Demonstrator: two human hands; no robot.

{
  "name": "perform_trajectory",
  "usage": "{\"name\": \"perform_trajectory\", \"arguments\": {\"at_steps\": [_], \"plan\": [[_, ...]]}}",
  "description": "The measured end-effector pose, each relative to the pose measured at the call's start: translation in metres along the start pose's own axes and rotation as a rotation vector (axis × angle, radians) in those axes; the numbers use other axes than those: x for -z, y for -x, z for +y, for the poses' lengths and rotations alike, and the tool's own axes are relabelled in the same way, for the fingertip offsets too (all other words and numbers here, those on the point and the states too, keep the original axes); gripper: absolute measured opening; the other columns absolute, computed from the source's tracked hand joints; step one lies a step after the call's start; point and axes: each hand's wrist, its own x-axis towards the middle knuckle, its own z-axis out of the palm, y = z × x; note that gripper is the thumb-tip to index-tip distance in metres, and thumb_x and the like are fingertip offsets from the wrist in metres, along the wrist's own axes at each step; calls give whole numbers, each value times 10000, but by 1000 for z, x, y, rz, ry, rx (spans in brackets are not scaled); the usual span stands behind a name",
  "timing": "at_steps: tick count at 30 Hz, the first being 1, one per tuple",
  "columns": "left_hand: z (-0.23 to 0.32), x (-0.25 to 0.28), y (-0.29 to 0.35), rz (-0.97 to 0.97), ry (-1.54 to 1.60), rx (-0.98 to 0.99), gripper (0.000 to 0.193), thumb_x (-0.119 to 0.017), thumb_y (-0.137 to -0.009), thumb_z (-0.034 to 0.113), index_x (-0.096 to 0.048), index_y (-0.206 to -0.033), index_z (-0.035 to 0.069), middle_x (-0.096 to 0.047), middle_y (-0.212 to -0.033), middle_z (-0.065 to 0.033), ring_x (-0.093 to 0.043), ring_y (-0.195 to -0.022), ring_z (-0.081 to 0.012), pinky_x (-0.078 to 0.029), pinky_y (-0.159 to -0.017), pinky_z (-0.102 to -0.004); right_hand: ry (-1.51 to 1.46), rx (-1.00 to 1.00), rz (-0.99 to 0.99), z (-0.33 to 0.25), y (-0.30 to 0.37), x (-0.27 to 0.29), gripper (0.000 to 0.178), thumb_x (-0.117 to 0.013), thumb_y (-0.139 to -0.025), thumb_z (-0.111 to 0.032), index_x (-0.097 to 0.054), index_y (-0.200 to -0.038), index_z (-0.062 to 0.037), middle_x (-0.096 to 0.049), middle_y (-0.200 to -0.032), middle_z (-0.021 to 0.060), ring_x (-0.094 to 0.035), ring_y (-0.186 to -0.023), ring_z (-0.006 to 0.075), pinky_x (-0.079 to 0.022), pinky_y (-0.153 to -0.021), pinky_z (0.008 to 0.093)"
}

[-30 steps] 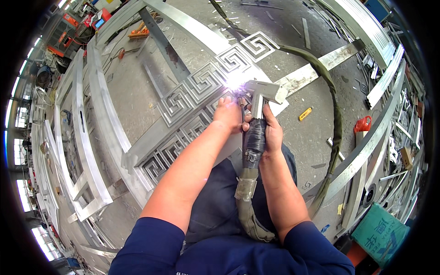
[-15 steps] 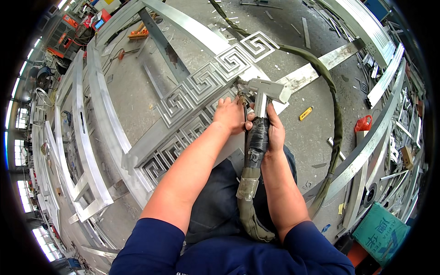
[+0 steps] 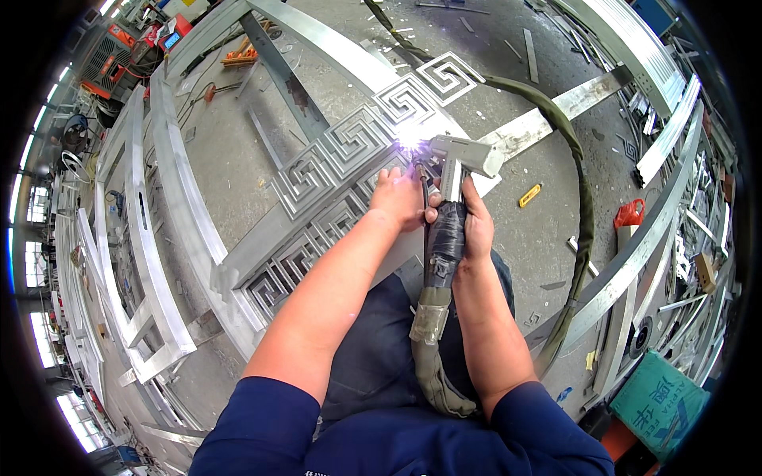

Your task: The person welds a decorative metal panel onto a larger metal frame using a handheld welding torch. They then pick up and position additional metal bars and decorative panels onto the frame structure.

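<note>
In my right hand (image 3: 479, 226) is a silver welding torch (image 3: 468, 154) with a black-taped handle, held upright with the fingers wrapped round it. A bright violet-white arc (image 3: 411, 141) flares at its tip, on the edge of a silver metal beam (image 3: 266, 234). Close to the nozzle, my left hand (image 3: 398, 198) leans on the work with its fingers curled; the torch and the hand itself hide what they grip. A row of square-spiral metal ornaments (image 3: 353, 137) lies along the beam's far side, and similar fretwork (image 3: 305, 254) fills the frame on the near side.
A thick green-sleeved cable (image 3: 583, 174) loops round on the right. A yellow utility knife (image 3: 529, 196) lies on the concrete floor. Long metal frames (image 3: 163, 182) stand at the left, and a curved metal bar (image 3: 635, 262) and a green package (image 3: 659, 404) at the right.
The arc has lit at the torch tip, with glare over the nearby metal. Both hands and the torch keep nearly the same place.
</note>
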Motion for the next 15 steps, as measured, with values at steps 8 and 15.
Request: {"name": "perform_trajectory", "arguments": {"at_steps": [8, 15], "plan": [[1, 5, 1, -40, -12, -8, 568, -716, -683, 230, -595, -1230, 133, -598, -1174, -51, -544, -1091, -237, -384, -945, -372, -9, -4, -9, 0, 0, 0, 475, -459, -1064, -398, -552, -1175, 54, -644, -815, 147, -650, -634, 258, -567, -612, 333], [2, 14, 2, -86, 88, 34, 532, -751, -660, 192, -612, -1172, 150, -647, -1093, -41, -545, -1108, -230, -379, -989, -373, -24, -8, -48, 2, 2, -4, 480, -443, -1069, -385, -535, -1232, 57, -636, -825, 151, -633, -644, 258, -566, -630, 348]]}}
